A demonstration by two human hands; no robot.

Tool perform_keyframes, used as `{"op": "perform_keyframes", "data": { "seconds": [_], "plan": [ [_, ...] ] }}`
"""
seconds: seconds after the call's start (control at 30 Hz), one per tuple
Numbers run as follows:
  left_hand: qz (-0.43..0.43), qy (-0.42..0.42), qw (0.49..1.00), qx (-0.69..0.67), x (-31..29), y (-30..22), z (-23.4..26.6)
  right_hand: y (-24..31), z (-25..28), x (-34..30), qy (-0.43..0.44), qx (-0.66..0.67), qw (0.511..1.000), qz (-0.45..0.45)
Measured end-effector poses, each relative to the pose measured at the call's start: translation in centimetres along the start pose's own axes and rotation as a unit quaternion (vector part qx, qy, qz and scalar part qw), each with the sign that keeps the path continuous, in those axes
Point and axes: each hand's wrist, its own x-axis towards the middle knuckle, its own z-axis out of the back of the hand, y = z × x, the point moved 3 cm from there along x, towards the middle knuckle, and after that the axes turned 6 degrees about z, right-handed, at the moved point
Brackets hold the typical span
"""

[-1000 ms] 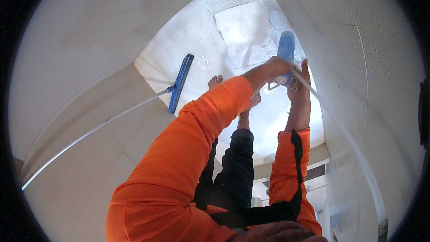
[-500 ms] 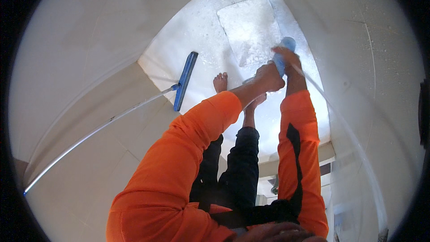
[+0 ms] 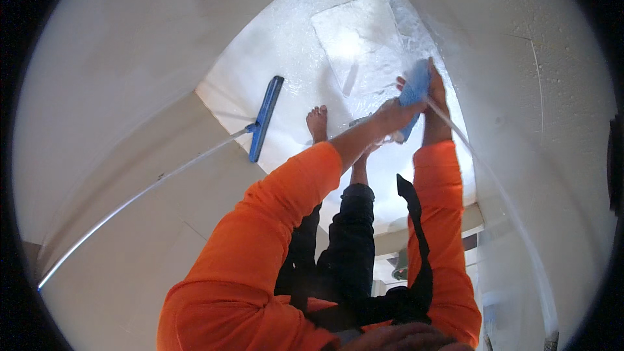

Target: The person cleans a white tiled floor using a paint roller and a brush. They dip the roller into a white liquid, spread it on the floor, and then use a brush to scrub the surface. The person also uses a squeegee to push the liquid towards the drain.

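A wet blue cloth is held between my two hands over the wet white floor. My left hand grips its lower part. My right hand is wrapped round its right side, with some fingertips showing past the left edge. A pale see-through stream, which looks like water, runs from a dark end near the lower right rim to the cloth. Under my hands the bare feet stand on the floor, the right one partly covered by my left arm.
A blue squeegee leans on the left, its long pale handle reaching to the left rim. A square slab or cover lies in the wet floor ahead. Tiled walls close in on both sides. A black strap hangs by my right sleeve.
My left hand has come up and right onto the cloth. The cloth has shifted slightly down and turned in my hands. More splashing shows on the floor at the upper right.
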Motion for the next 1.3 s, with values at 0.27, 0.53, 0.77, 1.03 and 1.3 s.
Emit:
{"op": "perform_keyframes", "data": {
  "seconds": [0.27, 0.53, 0.77, 1.03, 1.3],
  "plan": [
    [0.019, -0.015, 0.997, -0.068, 6.6, 0.0, -0.9, -0.1, -4.6, -10.9, -0.071, -0.155, 0.981, 0.094],
    [-0.179, -0.023, 0.967, 0.179, 7.8, -2.9, -4.7, 1.2, 4.5, -5.2, -0.005, -0.277, 0.938, 0.209],
    [-0.098, -0.159, 0.953, 0.237, 6.7, -4.5, -2.8, 1.3, -2.8, -7.4, -0.012, 0.171, 0.985, 0.01],
    [0.079, 0.084, 0.982, -0.15, 8.3, -3.0, -1.6, -0.6, -2.4, -9.7, -0.117, 0.038, 0.988, 0.096],
    [0.016, 0.087, 0.989, -0.12, 8.0, -0.1, -1.5, -0.4, 2.4, -9.0, -0.128, -0.396, 0.884, 0.215]
  ]
}}
